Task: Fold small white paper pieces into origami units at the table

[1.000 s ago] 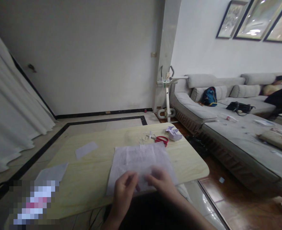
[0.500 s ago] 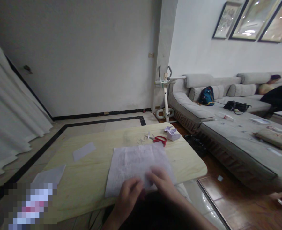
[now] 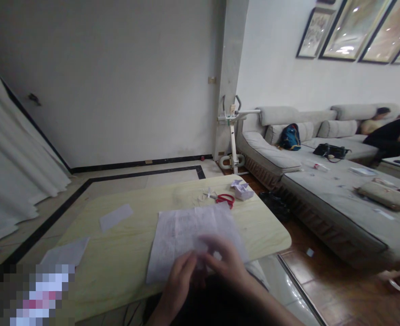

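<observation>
My left hand [image 3: 181, 274] and my right hand [image 3: 225, 258] meet over the near edge of a large printed sheet of paper [image 3: 178, 228]. Between their fingertips is a small pale piece of paper [image 3: 200, 246], blurred and partly covered by the fingers. The fingers of both hands are closed in a pinch around it. Beyond the sheet's far right corner lie red-handled scissors [image 3: 226, 199]. A folded paper shape [image 3: 243, 190] stands beside them, with thin paper scraps [image 3: 203, 197] to the left.
On the left of the wooden table [image 3: 125, 253] lie a paper rectangle [image 3: 116, 217] and another sheet [image 3: 66, 251]. A pixelated patch hides the lower left corner. To the right is a grey sofa [image 3: 325, 194] with bags and seated people. White exercise equipment [image 3: 233, 136] stands behind the table.
My right hand's fingers have come up and over toward my left hand, and the small pale paper now shows between them. The view has shifted slightly. The scissors and sheets stay put.
</observation>
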Tool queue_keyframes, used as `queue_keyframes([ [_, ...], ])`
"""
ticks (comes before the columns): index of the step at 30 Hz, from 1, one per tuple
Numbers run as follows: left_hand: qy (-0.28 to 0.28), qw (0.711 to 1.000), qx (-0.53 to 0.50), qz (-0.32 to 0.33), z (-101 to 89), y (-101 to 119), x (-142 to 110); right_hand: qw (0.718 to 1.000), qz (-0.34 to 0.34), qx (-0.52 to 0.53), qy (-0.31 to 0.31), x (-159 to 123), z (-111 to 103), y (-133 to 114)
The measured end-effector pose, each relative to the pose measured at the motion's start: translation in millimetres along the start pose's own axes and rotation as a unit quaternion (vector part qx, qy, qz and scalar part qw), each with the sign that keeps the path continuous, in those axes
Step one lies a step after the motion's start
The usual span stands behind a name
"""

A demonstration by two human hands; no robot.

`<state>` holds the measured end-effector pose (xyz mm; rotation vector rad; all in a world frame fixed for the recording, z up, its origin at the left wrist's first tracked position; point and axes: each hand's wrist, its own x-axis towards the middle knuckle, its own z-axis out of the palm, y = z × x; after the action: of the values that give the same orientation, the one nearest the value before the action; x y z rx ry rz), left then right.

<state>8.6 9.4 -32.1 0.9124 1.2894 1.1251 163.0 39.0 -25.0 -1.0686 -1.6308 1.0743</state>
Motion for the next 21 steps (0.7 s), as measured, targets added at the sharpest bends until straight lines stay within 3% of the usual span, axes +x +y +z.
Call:
queue_keyframes([
  [9, -0.1, 0.992, -0.077, -0.004, -0.6, -4, -1, 0.999, -0.023, 0.026, 0.012, 0, -2, -5],
  [21, -0.094, 0.995, -0.027, 0.026, -0.5, -13, 4, 0.995, -0.095, 0.023, -0.004, 1, -2, -6],
])
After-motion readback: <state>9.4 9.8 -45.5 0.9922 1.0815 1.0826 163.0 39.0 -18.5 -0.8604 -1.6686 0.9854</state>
